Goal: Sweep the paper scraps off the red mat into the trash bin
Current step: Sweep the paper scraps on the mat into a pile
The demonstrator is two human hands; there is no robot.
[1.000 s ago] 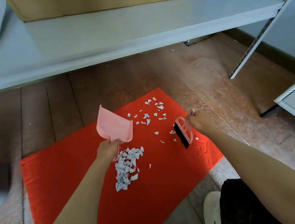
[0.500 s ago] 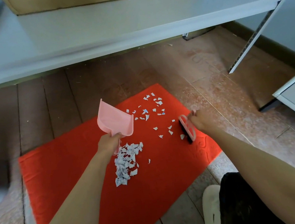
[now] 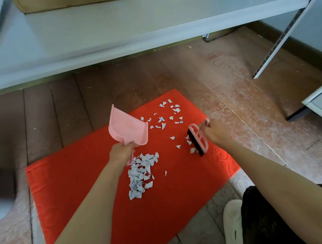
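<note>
On my feed the left hand (image 3: 121,151) is curled tight round the handle of the pink dustpan (image 3: 128,128), holding it tilted with its mouth pointing away, over the red mat (image 3: 181,197). A heap of paper scraps (image 3: 139,173) lies on the mat just beside that hand. The right hand (image 3: 216,132) grips the pink hand brush (image 3: 198,138), black bristles down on the mat near its right edge, while loose scraps (image 3: 167,113) lie scattered toward the far corner.

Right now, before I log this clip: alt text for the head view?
A person's left hand holds a pink dustpan and the right hand a pink brush over a red mat. Paper scraps lie piled below the dustpan and scattered beyond it.
</note>
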